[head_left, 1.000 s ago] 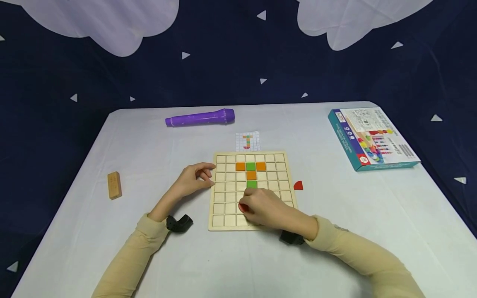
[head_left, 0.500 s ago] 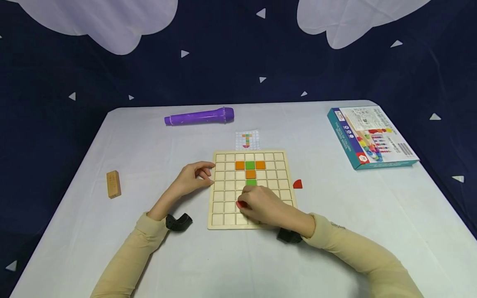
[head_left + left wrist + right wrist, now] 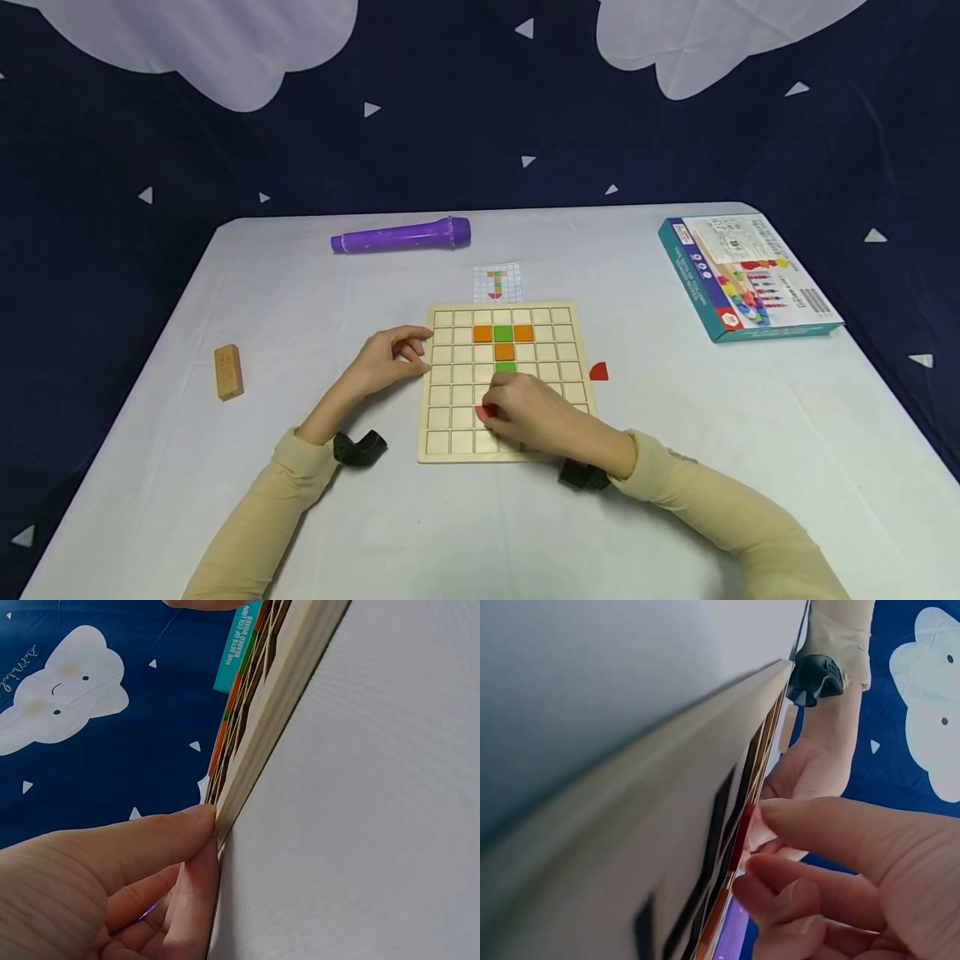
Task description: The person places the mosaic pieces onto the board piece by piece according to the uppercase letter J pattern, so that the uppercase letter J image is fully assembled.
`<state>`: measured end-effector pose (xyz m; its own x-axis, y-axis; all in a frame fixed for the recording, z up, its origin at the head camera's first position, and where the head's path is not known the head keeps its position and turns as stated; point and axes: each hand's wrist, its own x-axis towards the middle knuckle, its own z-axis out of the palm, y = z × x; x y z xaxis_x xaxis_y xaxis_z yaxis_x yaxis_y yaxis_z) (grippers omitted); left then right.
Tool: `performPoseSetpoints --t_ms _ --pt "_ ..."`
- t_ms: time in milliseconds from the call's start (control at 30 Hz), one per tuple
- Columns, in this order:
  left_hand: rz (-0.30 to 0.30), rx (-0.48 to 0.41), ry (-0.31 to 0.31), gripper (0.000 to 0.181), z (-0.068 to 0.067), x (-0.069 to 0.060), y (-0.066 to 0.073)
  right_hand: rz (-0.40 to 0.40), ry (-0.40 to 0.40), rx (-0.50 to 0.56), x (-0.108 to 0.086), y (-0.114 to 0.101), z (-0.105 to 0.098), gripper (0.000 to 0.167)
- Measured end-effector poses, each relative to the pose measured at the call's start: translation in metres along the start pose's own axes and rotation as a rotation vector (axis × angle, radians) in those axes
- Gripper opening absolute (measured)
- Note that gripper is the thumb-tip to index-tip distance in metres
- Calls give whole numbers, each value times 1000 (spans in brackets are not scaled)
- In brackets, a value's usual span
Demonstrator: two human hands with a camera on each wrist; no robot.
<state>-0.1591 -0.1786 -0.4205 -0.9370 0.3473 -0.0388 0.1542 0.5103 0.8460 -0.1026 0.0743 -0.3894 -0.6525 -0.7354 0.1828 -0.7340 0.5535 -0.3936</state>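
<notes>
A wooden grid board (image 3: 438,419) lies flat in front of me, with orange tiles (image 3: 505,352) and green tiles (image 3: 503,333) set in its upper squares. Thumb and index finger of my left hand (image 3: 382,362) touch the board's left edge. Over the lower middle squares, my right hand (image 3: 532,417) has its thumb and fingertips at a red tile (image 3: 482,412), pinching it low at the board; fingers cover most of this tile. In the right wrist view the thumb (image 3: 802,817) meets the red tile's edge. Another red quarter-circle tile (image 3: 599,372) lies right of the board.
A small pattern card (image 3: 498,283) sits behind the board. Further back lies a purple toy microphone (image 3: 401,236). To the left is a small wooden block (image 3: 228,372); at the far right stands a flat teal box (image 3: 750,279). White cloth (image 3: 465,533) covers the table.
The red tile under my right hand has shifted slightly left and shows brighter than a second ago. My left hand stays at the board's edge.
</notes>
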Motion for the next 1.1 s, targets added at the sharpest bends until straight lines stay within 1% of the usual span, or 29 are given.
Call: performPoseSetpoints --t_ms 67,200,400,533,733,967,1100 --pt "-2 -1 -2 50 0 0 0 -11 4 5 -2 2 -2 14" --pt "-6 -3 -2 50 0 0 0 -27 9 0 -7 6 -9 4" --pt "-6 -3 -5 51 0 1 0 12 19 -5 -19 20 -24 13" --pt "-12 -4 -4 51 0 0 1 32 42 16 -28 29 -30 14" --pt "-21 -14 -8 51 0 1 0 55 92 -7 -39 40 -36 12" --pt "-9 -7 -13 51 0 0 0 108 108 -7 -52 55 -42 15" --pt "-10 -8 -13 51 0 1 0 144 117 -33 -59 63 -45 17"
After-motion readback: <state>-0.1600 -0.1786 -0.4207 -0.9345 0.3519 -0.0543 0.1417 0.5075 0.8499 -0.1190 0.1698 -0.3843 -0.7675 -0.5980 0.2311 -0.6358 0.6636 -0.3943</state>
